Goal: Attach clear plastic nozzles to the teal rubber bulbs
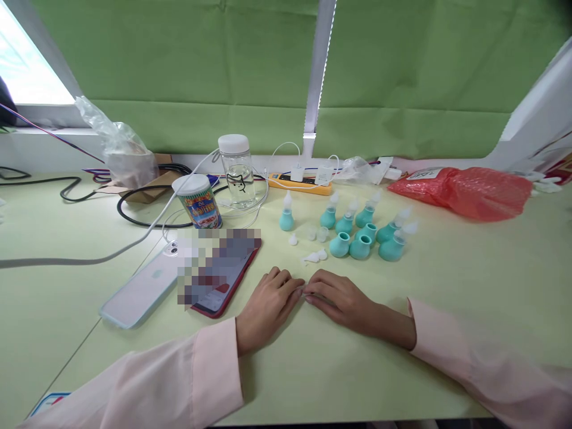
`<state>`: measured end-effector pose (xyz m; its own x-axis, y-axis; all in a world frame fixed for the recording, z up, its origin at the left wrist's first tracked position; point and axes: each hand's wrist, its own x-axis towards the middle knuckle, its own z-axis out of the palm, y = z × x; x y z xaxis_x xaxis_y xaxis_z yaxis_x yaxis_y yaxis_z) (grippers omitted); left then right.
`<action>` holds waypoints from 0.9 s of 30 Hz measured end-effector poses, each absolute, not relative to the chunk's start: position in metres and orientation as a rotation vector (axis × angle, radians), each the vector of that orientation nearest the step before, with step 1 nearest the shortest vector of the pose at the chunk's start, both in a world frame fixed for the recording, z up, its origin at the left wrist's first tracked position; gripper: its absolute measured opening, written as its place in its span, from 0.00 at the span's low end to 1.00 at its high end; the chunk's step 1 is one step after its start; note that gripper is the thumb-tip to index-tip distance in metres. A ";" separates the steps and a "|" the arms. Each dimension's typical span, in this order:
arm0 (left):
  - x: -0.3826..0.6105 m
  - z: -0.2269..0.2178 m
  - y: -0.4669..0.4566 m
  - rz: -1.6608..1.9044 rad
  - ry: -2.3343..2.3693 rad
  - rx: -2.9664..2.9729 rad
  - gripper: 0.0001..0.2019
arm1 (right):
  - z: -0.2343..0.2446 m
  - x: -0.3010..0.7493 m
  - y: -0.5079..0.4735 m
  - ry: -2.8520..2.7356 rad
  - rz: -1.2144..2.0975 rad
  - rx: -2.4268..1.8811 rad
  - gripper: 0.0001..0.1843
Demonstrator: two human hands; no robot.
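Observation:
My left hand (267, 305) and my right hand (340, 299) lie flat on the pale green table (313, 369), fingers stretched out, fingertips almost touching. Neither holds anything. Just beyond the fingertips lies a small clear plastic tip (314, 257). Further back stand several teal rubber bulbs (360, 245), some fitted with clear nozzles (286, 220), and a few loose clear caps (316, 233).
A red-cased phone (222, 280) and a face-down light blue phone (140, 289) lie at the left. Behind them stand a printed can (199, 202), a clear jar with a white lid (238, 171), a power strip (302, 182) and cables. A red plastic bag (467, 189) lies at the back right.

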<state>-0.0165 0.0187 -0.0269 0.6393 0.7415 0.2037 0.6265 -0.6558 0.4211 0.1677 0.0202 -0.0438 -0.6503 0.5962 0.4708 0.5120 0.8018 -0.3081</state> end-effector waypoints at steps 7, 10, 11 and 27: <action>-0.019 -0.027 0.019 0.528 1.109 2.537 0.08 | -0.046 0.168 0.020 -2.339 0.251 -0.818 0.09; -0.019 -0.029 0.019 0.501 1.100 2.555 0.06 | -0.046 0.168 0.020 -2.309 0.221 -0.806 0.09; -0.019 -0.029 0.019 0.496 1.094 2.554 0.06 | -0.046 0.168 0.020 -2.316 0.214 -0.797 0.10; -0.019 -0.029 0.020 0.524 1.058 2.485 0.06 | -0.043 0.166 0.020 -2.369 0.073 -0.749 0.08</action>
<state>-0.0186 0.0198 -0.0292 0.6456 0.7410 0.1847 0.5960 -0.6401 0.4848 0.1664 0.0197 -0.0434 -0.6298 0.5326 0.5654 0.4967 0.8358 -0.2341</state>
